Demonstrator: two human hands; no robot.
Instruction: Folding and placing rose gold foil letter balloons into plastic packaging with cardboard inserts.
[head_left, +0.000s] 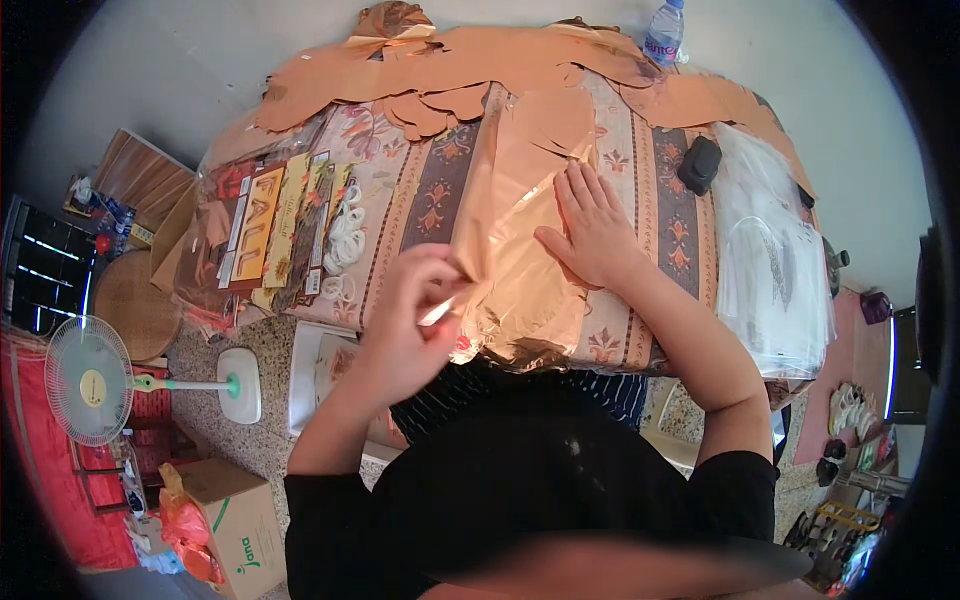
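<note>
A long sheet of shiny copper-coloured foil point(530, 240) lies over the patterned tablecloth, running from the far side to the near table edge. At its left side my left hand point(415, 310) has its fingers curled and pinched on the foil's lifted edge. My right hand point(590, 225) rests flat on the sheet's right part, fingers stretched out. Near those fingertips the foil has a dark slit or fold. Its near end is crumpled and bends over the table edge. More copper-coloured sheets with cut, scalloped edges point(470, 60) lie along the far side of the table.
On the left lie printed packets point(265, 225) and white cord bundles point(345, 235). A black object point(700, 165) and a stack of clear plastic bags point(765, 270) are on the right. A water bottle point(665, 35) stands at the back. A fan point(90, 380) and cardboard box point(235, 520) stand on the floor.
</note>
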